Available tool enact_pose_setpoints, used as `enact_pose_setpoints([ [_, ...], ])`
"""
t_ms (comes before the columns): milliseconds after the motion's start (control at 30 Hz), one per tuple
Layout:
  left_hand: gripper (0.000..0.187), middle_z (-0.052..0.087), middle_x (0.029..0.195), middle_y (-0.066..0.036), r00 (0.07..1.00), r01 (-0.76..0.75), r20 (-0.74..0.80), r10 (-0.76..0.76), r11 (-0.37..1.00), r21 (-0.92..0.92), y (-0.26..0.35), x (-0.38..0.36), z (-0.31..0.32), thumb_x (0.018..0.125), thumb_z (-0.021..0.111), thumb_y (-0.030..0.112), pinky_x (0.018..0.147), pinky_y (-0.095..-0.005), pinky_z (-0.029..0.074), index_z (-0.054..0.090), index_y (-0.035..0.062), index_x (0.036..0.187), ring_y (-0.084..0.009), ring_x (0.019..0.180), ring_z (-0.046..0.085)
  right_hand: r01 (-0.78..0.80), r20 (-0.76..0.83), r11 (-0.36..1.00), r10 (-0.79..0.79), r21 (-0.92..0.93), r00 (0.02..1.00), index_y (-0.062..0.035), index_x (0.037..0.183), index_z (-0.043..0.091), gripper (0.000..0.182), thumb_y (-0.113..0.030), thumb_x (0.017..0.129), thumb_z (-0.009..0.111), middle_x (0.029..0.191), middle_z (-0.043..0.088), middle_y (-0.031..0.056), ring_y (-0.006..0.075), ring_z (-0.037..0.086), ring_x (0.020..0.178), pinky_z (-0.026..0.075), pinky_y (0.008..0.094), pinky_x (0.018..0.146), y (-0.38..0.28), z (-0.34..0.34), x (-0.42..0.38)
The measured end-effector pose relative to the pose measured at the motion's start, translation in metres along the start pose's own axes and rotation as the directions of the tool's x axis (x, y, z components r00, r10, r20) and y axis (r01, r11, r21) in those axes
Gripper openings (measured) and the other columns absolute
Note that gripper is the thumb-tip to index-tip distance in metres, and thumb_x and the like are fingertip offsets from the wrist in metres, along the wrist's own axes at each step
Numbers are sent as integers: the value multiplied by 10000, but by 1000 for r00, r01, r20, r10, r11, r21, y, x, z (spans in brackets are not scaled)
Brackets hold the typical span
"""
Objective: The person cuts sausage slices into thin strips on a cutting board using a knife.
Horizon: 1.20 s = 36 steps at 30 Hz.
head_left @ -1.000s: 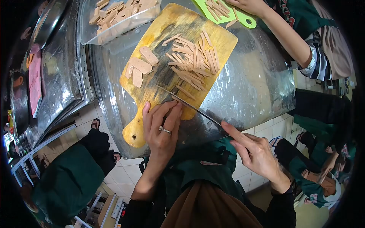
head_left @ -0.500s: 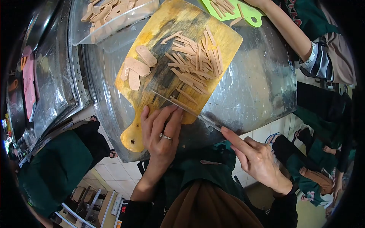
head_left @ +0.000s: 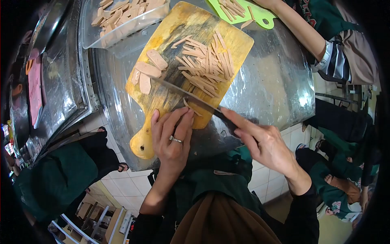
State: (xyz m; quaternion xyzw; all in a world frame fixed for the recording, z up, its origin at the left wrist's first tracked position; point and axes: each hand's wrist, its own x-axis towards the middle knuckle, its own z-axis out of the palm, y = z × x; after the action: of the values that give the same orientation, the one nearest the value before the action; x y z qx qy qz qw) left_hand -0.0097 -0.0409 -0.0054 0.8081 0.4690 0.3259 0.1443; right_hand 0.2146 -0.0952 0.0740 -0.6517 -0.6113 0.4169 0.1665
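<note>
I stand in what seems a shared working kitchen: a wooden cutting board (head_left: 168,32), a knife (head_left: 191,96) and a plastic tub (head_left: 126,35) of sliced food (head_left: 126,16) occupy the table (head_left: 276,81) (rather shiny), while several people (head_left: 57,179) wear dark green aprons (head_left: 197,183) above white floor tiles (head_left: 126,185).

1 pink booklet (head_left: 35,91) on a side table (head_left: 61,81), green board (head_left: 260,15) (a co-worker's forearm (head_left: 300,26) near it), pale floor tiles (head_left: 126,189)

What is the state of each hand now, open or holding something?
Left hand: curled, at a thin strip; firm hold cannot be told.
Right hand: closed, holding the knife.
</note>
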Motion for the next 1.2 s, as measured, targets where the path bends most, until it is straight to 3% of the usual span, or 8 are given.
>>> enact_pose_setpoints([
  [133,245,721,1149,-56,1000,-11,0,11,1000,2,-1,0,1,899,757,19,1115,-523,428,758,90,1134,-254,1098,677,-43,-5,997,43,-66,999,-179,1492,568,542,-1,981,611,1304,690,171,385,751,857,598,407,776,-1,-4,-4],
  [333,448,670,1255,-7,992,-85,-96,85,996,-2,-7,-1,9,844,770,16,1083,-527,440,716,136,1273,-215,1081,648,-3,-57,994,-3,-110,998,-195,1516,535,537,-43,1004,598,1366,651,160,406,739,820,609,424,755,-1,6,-10],
  [500,489,630,1325,9,992,-116,61,108,983,141,-2,2,3,855,705,31,1130,-511,379,687,156,1327,-214,1163,593,120,-158,960,-163,-252,974,-279,1576,458,600,-100,1023,606,762,713,200,360,680,555,548,449,513,7,20,-16],
  [667,468,624,1330,5,991,-121,66,113,981,149,-4,1,6,874,682,53,1138,-505,365,683,156,1330,-223,1184,578,71,-143,914,-139,-400,980,-290,1590,434,629,-113,1016,622,584,591,175,364,648,503,526,456,475,-5,12,-24],
  [900,413,645,1310,-5,994,-113,22,111,984,138,-5,-3,10,874,685,52,1130,-506,375,706,137,1278,-235,1167,593,-34,-156,829,-64,-558,986,-351,1595,412,626,-173,1029,611,634,618,187,376,657,540,521,478,485,-7,8,-35],
  [1033,355,694,1242,-46,995,-102,-13,103,992,80,-4,1,6,900,697,13,1108,-540,398,727,116,1238,-289,1123,636,17,-208,898,-120,-440,971,-355,1595,410,621,-178,1033,607,643,624,177,371,656,545,519,475,500,-1,11,-21],
  [1133,273,710,1211,-88,995,-83,-54,82,996,-12,0,4,1,957,673,17,1087,-485,438,720,67,1221,-280,1122,661,22,-202,927,-105,-374,974,-352,1593,414,617,-171,1035,605,639,625,167,369,651,541,515,465,499,-5,7,-32],
  [1200,231,717,1192,-111,994,46,-91,-68,972,-232,1,3,-8,973,655,10,1044,-439,481,715,34,1194,-284,1119,669,20,-207,938,-97,-346,974,-350,1588,425,610,-165,1036,604,631,621,158,368,643,529,507,461,489,-10,8,-46],
])
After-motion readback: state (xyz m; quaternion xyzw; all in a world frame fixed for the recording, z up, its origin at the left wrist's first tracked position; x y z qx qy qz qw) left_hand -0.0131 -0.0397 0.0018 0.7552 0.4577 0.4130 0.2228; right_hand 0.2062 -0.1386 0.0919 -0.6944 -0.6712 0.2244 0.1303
